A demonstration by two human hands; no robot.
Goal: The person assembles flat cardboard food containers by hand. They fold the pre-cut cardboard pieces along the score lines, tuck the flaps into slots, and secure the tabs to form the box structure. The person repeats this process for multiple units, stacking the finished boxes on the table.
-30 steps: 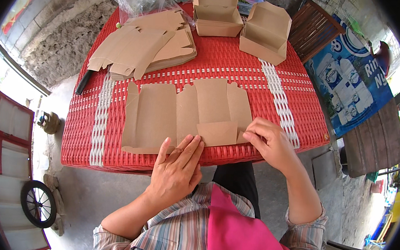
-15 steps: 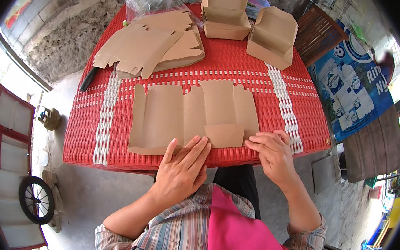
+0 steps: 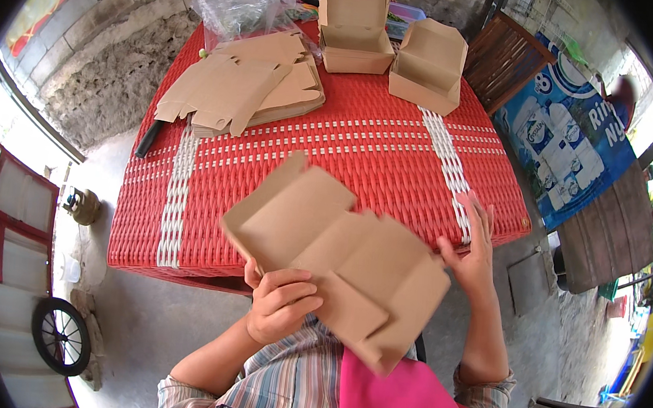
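Observation:
A partly folded brown cardboard box blank (image 3: 339,243) is tilted in the air over the near edge of the red woven table (image 3: 211,203). My left hand (image 3: 280,304) grips its lower left edge, fingers on top and the thumb at the side. One flap is folded inward on the near panel. My right hand (image 3: 473,246) is just off the blank's right edge, fingers stretched out and nothing held. A stack of flat cardboard blanks (image 3: 251,83) lies at the far left of the table. Two folded lidded boxes, one upright (image 3: 355,59) and one turned (image 3: 426,80), stand open at the back.
A clear plastic bag (image 3: 239,1) sits behind the stack, with a black handle (image 3: 147,140) sticking out beside it. A plastic tub (image 3: 404,20) stands at the back. Right of the table are a wooden chair (image 3: 507,57) and a blue banner (image 3: 558,142); a gas cylinder (image 3: 82,206) stands left.
The blank has been lifted off the table, turned clockwise and brought nearer to me. My left hand has closed on its edge; my right hand has come away from it and risen slightly.

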